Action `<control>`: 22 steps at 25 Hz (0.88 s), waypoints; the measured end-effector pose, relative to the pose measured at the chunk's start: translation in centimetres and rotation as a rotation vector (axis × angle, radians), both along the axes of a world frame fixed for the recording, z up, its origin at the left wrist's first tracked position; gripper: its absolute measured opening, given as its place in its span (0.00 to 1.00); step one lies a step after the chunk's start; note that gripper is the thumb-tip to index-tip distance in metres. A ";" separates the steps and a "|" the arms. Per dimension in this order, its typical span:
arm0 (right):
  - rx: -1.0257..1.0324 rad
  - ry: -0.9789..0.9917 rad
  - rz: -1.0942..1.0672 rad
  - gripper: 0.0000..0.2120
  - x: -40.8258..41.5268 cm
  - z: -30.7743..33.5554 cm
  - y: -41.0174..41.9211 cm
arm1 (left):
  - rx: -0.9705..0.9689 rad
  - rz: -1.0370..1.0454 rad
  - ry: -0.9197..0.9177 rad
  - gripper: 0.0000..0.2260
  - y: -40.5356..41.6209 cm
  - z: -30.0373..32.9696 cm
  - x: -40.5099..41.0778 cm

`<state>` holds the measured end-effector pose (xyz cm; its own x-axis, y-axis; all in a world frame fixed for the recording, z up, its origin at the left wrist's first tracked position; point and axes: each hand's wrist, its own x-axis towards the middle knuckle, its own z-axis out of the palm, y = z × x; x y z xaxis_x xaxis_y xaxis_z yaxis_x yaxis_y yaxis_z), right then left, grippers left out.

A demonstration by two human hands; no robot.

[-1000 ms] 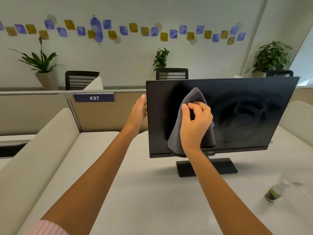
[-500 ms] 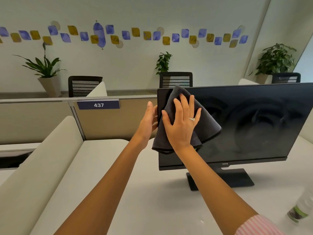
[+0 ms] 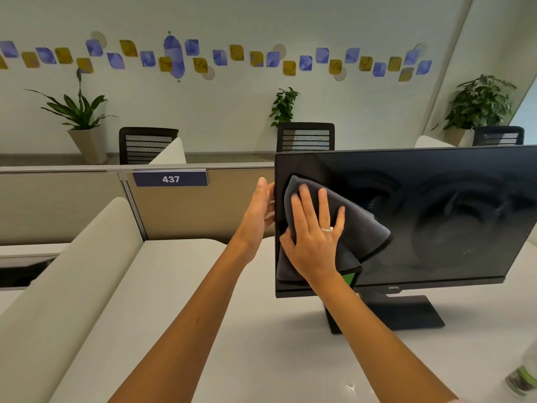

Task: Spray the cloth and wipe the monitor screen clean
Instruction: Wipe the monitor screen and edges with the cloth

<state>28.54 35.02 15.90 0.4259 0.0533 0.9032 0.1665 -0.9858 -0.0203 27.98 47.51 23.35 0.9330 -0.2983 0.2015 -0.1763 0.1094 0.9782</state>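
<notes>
Lower on the screen than half a second ago, the right hand [image 3: 315, 241] presses a dark grey cloth [image 3: 363, 228] flat against the left side of the monitor [image 3: 436, 216], fingers spread wide.

Head view: the left hand [image 3: 260, 210] grips the monitor's left edge, fingers hidden behind the panel, thumb side toward the camera. Cloth folds hang to the bottom bezel, a green tag showing under the wrist. Swirled smears mark the dark glass to the right. A spray bottle [image 3: 523, 376], blurred, its contents unclear, stands at the white desk's [image 3: 232, 330] lower right corner, well apart. Beyond a partition labelled 437 [image 3: 170, 178] stand mesh chairs and potted plants [image 3: 81, 117].
</notes>
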 end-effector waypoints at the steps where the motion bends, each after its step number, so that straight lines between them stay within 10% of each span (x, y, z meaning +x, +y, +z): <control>1: -0.039 0.022 -0.006 0.29 -0.3 -1.3 -0.4 | 0.000 -0.002 0.000 0.23 0.0 0.0 0.1; 22: 0.007 0.046 0.003 0.30 0.0 4.5 2.8 | -0.152 -0.156 0.222 0.40 2.7 0.9 0.9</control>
<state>28.54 37.85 20.37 0.4670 0.0485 0.8829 0.1680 -0.9852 -0.0347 28.83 50.21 24.28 0.9045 -0.4235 0.0509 0.0704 0.2661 0.9614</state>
